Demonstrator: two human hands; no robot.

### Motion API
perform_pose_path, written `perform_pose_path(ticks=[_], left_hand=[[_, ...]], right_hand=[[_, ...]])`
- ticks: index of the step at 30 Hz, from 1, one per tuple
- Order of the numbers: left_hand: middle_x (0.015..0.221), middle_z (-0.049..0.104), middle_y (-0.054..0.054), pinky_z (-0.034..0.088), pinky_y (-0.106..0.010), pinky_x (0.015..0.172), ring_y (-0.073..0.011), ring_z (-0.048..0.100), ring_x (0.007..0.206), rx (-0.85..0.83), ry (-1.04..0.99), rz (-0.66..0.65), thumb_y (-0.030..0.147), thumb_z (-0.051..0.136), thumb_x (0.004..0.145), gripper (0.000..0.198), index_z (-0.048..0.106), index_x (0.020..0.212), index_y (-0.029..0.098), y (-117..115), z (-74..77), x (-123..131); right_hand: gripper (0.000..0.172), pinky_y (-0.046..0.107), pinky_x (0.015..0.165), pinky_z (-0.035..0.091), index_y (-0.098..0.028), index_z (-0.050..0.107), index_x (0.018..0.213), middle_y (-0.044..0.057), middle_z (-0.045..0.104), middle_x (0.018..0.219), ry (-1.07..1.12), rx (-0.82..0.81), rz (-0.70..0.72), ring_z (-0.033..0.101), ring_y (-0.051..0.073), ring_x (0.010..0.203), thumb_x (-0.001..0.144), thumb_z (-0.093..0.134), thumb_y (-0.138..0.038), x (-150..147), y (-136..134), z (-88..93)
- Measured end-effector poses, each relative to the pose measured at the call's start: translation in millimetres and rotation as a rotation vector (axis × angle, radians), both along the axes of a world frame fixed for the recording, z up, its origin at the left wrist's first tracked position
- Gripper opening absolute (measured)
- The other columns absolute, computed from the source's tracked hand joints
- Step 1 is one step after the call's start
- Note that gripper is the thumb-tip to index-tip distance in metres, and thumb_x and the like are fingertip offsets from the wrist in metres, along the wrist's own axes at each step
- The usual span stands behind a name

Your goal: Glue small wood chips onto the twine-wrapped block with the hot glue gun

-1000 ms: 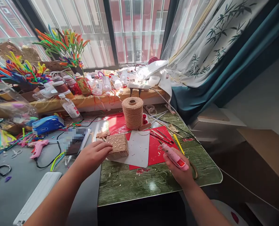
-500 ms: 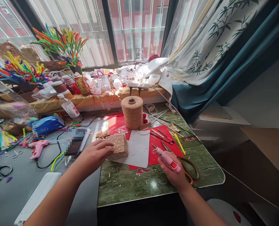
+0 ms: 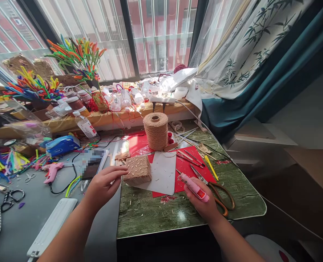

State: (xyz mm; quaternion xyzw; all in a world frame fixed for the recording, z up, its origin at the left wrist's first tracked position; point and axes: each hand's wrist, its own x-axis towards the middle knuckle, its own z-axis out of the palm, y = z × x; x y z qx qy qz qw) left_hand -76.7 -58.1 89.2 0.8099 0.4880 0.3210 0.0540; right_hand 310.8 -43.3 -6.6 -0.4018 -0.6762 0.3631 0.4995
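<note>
A block-shaped box wrapped in brown twine (image 3: pixel 137 168) sits on the sheets, with small pale wood chips scattered on its top. The fingers of my left hand (image 3: pixel 104 185) are stretched out at the box's left edge, thumb apart from them; whether the fingertips touch it I cannot tell. Wrapped in my right hand (image 3: pixel 202 203) is a pink hand tool (image 3: pixel 192 185) with a thin pointed tip, aimed up and left. Beside that hand lie scissors with large brown handles (image 3: pixel 221 196).
Behind the box stands a spool of twine (image 3: pixel 156 133). Brushes (image 3: pixel 191 158) and a yellow craft knife (image 3: pixel 212 168) lie on red paper (image 3: pixel 183 185), near a white sheet (image 3: pixel 164 174). At left are a pink glue gun (image 3: pixel 52 173), a tablet (image 3: pixel 96 163) and black scissors (image 3: pixel 11 198).
My left hand has drawn back slightly from the box's top toward its left edge. The whole view has shifted a little. My right hand keeps its hold on the pink hand tool.
</note>
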Motion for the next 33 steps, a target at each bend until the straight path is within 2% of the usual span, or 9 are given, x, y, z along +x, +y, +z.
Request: perform_pose_path(ticks=[3, 7, 11, 16, 22, 24, 27, 28, 33], left_hand=[[0.121, 0.073, -0.007, 0.055, -0.041, 0.099, -0.0233, 0.068, 0.114, 0.041, 0.020, 0.047, 0.012, 0.056, 0.097, 0.032, 0.073, 0.119, 0.027, 1, 3.7, 1], [0.125, 0.073, -0.007, 0.054, -0.047, 0.100, -0.0264, 0.066, 0.115, 0.062, 0.248, -0.051, 0.011, 0.055, 0.096, 0.037, 0.071, 0.124, 0.029, 4, -3.2, 5], [0.120, 0.074, -0.007, 0.054, -0.049, 0.101, -0.0260, 0.065, 0.112, 0.068, 0.292, -0.078, 0.008, 0.054, 0.095, 0.035, 0.071, 0.119, 0.028, 1, -12.4, 10], [0.129, 0.068, -0.008, 0.050, -0.050, 0.105, -0.0265, 0.062, 0.118, -0.009, 0.226, -0.012, 0.012, 0.054, 0.097, 0.031, 0.069, 0.119, 0.027, -7, -15.6, 15], [0.139, 0.063, -0.011, 0.046, -0.051, 0.113, -0.0287, 0.057, 0.133, -0.019, -0.097, 0.163, 0.023, 0.061, 0.098, 0.025, 0.066, 0.123, 0.026, -9, -32.1, 6], [0.147, 0.057, -0.012, 0.046, -0.052, 0.113, -0.0313, 0.051, 0.140, -0.086, -0.176, 0.160, 0.029, 0.068, 0.095, 0.043, 0.059, 0.137, 0.027, -4, -39.4, 1], [0.167, 0.034, -0.016, 0.043, -0.056, 0.117, -0.0367, 0.036, 0.152, -0.236, -0.257, 0.109, 0.037, 0.081, 0.085, 0.092, 0.030, 0.162, 0.030, 9, -49.1, -6], [0.169, 0.029, -0.017, 0.041, -0.057, 0.118, -0.0377, 0.034, 0.154, -0.282, -0.269, 0.088, 0.038, 0.082, 0.084, 0.101, 0.022, 0.164, 0.031, 14, -51.5, -7], [0.169, 0.028, -0.017, 0.044, -0.058, 0.116, -0.0390, 0.043, 0.147, -0.341, -0.323, 0.049, 0.041, 0.086, 0.080, 0.105, 0.023, 0.164, 0.033, 24, -54.2, -4]], right_hand=[[0.031, 0.042, 0.092, 0.058, -0.026, 0.073, 0.127, 0.010, 0.075, 0.114, -0.011, -0.010, 0.021, 0.071, 0.029, 0.106, 0.096, 0.067, -0.025, -1, -1, 2.7], [0.028, 0.040, 0.087, 0.059, -0.026, 0.074, 0.122, 0.009, 0.075, 0.110, -0.024, -0.003, 0.007, 0.072, 0.029, 0.100, 0.095, 0.067, -0.026, -2, -3, 2.5], [0.023, 0.040, 0.084, 0.059, -0.025, 0.075, 0.117, 0.009, 0.075, 0.104, -0.032, 0.021, 0.024, 0.071, 0.028, 0.096, 0.095, 0.067, -0.026, -2, -2, 0.6], [0.022, 0.041, 0.082, 0.060, -0.026, 0.074, 0.116, 0.008, 0.074, 0.098, -0.068, 0.032, 0.078, 0.071, 0.027, 0.091, 0.096, 0.065, -0.026, -4, -1, 0.3], [0.025, 0.043, 0.089, 0.060, -0.026, 0.075, 0.119, 0.010, 0.075, 0.106, -0.066, -0.007, 0.027, 0.072, 0.030, 0.100, 0.096, 0.066, -0.029, -5, -2, -1.1], [0.026, 0.044, 0.090, 0.060, -0.025, 0.075, 0.121, 0.010, 0.075, 0.107, -0.059, -0.030, 0.021, 0.072, 0.029, 0.100, 0.096, 0.066, -0.029, -5, -2, -1.2], [0.027, 0.043, 0.088, 0.061, -0.025, 0.074, 0.122, 0.010, 0.075, 0.107, -0.062, -0.019, 0.021, 0.073, 0.030, 0.100, 0.096, 0.067, -0.029, -5, -1, -1.5], [0.027, 0.043, 0.086, 0.061, -0.025, 0.074, 0.122, 0.010, 0.076, 0.107, -0.065, -0.008, 0.016, 0.073, 0.030, 0.100, 0.096, 0.067, -0.028, -6, 0, -1.6], [0.029, 0.042, 0.081, 0.062, -0.026, 0.074, 0.124, 0.010, 0.076, 0.109, -0.077, 0.029, -0.003, 0.073, 0.030, 0.101, 0.095, 0.067, -0.027, -7, 0, -2.6]])
